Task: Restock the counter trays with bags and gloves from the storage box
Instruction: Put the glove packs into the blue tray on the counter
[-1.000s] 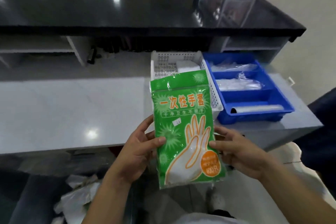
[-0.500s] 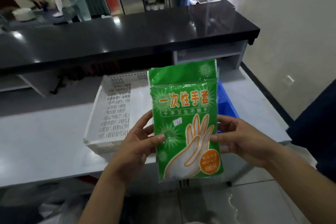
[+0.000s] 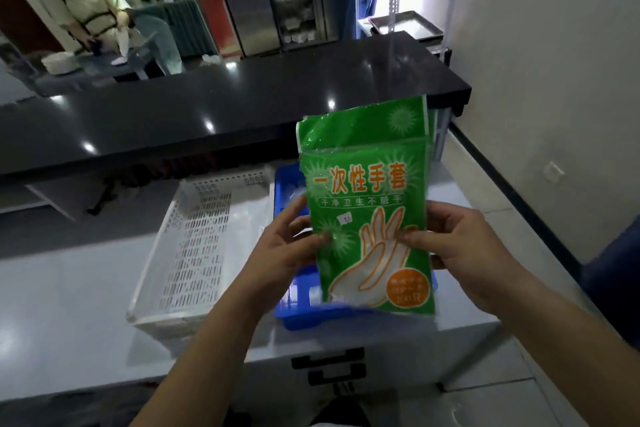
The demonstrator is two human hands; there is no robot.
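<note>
A white basket (image 3: 194,246) of hard, perforated plastic, rectangular with slotted walls, sat at the left on the smooth pale grey counter (image 3: 69,288). Just to its right, side by side with it, stood a blue tray (image 3: 298,317) of glossy moulded plastic, mostly hidden behind the hands and the pack. The left hand (image 3: 282,253) reached up from the lower left with the forearm angled toward the centre; its thumb pressed the front of the pack's left edge and the fingers curled behind, pinching it. The glove pack (image 3: 370,215), a flat, shiny green plastic pouch printed with orange characters and a hand outline, was held in the air above the blue tray, upright with its long axis vertical, the printed face toward the camera and the header at the top. A second green edge showed behind its upper part, so more than one pack may have been held. The right hand (image 3: 460,246) came in from the lower right, thumb on the front near the printed hand and fingers wrapped behind the right edge, pinching it too.
</note>
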